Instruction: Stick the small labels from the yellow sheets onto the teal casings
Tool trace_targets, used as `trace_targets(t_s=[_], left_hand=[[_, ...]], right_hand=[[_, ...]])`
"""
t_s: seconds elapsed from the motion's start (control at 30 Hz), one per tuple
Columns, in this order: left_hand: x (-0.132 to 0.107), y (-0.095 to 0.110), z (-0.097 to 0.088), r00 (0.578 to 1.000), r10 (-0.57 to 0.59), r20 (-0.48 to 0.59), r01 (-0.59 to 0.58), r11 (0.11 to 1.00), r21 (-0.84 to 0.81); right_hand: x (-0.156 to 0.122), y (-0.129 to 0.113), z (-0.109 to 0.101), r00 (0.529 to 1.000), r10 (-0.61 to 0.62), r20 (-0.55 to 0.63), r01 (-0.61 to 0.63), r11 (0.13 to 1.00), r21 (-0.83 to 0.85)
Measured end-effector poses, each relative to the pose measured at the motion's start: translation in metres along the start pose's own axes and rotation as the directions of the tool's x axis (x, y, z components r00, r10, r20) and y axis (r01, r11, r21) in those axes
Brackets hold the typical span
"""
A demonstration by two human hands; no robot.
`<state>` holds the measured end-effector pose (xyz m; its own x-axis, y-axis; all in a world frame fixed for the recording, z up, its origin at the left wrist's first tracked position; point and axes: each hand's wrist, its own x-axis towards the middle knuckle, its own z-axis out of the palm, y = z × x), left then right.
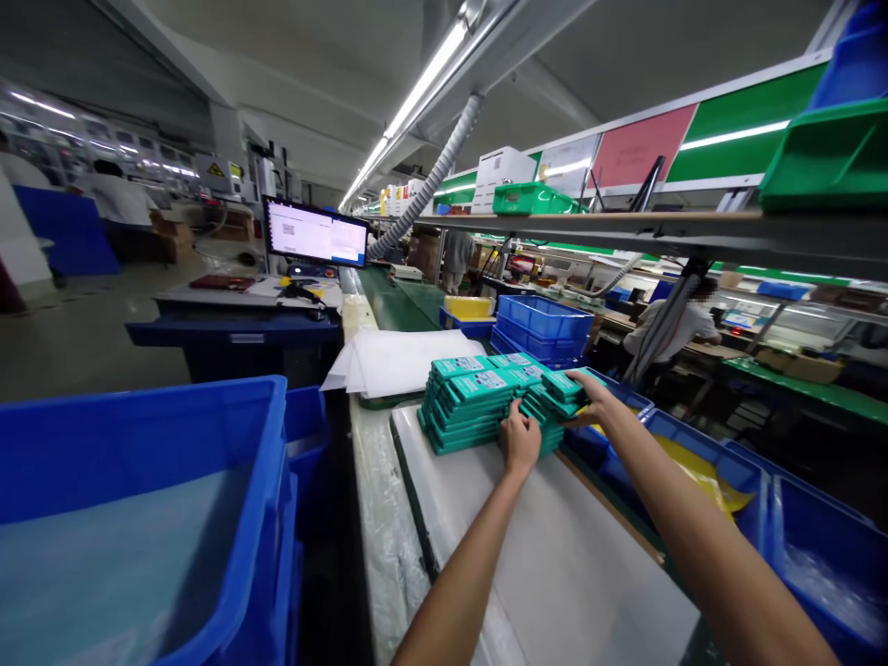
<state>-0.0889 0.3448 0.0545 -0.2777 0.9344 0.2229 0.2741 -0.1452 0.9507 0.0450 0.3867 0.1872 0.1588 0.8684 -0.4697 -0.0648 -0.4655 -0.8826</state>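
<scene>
Worktop (561,555), 2 hands (521,442) on stacked teal packs (473,398)

Overhead tube light (426,82) glares; ceiling (312,55) dim; edges stretched, background soft.

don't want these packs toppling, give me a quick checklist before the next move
1. Right hand gripping teal packs: ok, at the right end.
2. Left hand close to the stacks: ok, at their near side.
3. Left hand gripping a pack: cannot tell, fingers curled.
4. Left-end stacks standing: ok.
5. Pack count: cannot tell, layers hide each other.
6. Monitor on: ok, lit.
</scene>
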Motion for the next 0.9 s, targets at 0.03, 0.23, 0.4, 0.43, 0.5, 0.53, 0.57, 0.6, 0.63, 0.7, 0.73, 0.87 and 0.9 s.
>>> trace_targets(t_s=[0.03,0.23,0.4,0.43,0.5,0.53,0.57,0.6,0.63,0.7,0.73,0.87,0.9], left_hand=[[0.000,0.000,0.002,1.000,0.001,0.011,-0.001,1.000,0.010],[0.007,-0.001,0.000,0.997,0.002,0.076,-0.005,0.999,0.041],[0.004,0.000,-0.001,0.990,0.058,0.132,-0.067,0.995,0.067],[0.002,0.000,-0.001,0.988,0.067,0.139,-0.078,0.994,0.074],[0.000,-0.002,-0.002,0.986,0.083,0.144,-0.097,0.991,0.090],[0.000,-0.003,-0.003,0.985,0.090,0.147,-0.106,0.989,0.102],[0.000,-0.005,-0.005,0.984,0.097,0.151,-0.115,0.986,0.117],[0.000,-0.006,-0.007,0.982,0.103,0.157,-0.125,0.983,0.135],[0.000,-0.008,-0.010,0.980,0.111,0.164,-0.137,0.978,0.156],[0.001,-0.009,-0.015,0.976,0.129,0.177,-0.164,0.966,0.201],[0.002,-0.008,-0.017,0.974,0.140,0.180,-0.179,0.958,0.224],[0.002,0.001,-0.020,0.967,0.194,0.168,-0.239,0.918,0.318],[0.001,0.003,-0.020,0.966,0.207,0.155,-0.250,0.905,0.345]], right_hand=[[0.001,0.000,-0.001,1.000,0.019,0.006,-0.019,1.000,0.011],[0.003,0.001,-0.012,0.998,0.057,0.040,-0.061,0.994,0.093],[-0.003,0.006,-0.029,0.988,0.063,0.142,-0.084,0.986,0.146],[-0.004,0.008,-0.033,0.985,0.063,0.161,-0.089,0.983,0.159],[-0.006,0.014,-0.037,0.978,0.060,0.200,-0.099,0.976,0.193],[-0.007,0.018,-0.039,0.974,0.055,0.220,-0.103,0.971,0.214],[-0.009,0.023,-0.039,0.971,0.047,0.235,-0.104,0.966,0.238],[-0.011,0.028,-0.038,0.969,0.035,0.244,-0.101,0.959,0.265],[-0.015,0.034,-0.038,0.969,0.021,0.246,-0.095,0.951,0.293],[-0.027,0.048,-0.037,0.971,-0.011,0.237,-0.076,0.933,0.352],[-0.034,0.057,-0.038,0.972,-0.028,0.233,-0.065,0.922,0.382],[-0.077,0.099,-0.057,0.975,-0.070,0.213,-0.043,0.875,0.481],[-0.091,0.112,-0.066,0.977,-0.067,0.204,-0.045,0.865,0.499]])
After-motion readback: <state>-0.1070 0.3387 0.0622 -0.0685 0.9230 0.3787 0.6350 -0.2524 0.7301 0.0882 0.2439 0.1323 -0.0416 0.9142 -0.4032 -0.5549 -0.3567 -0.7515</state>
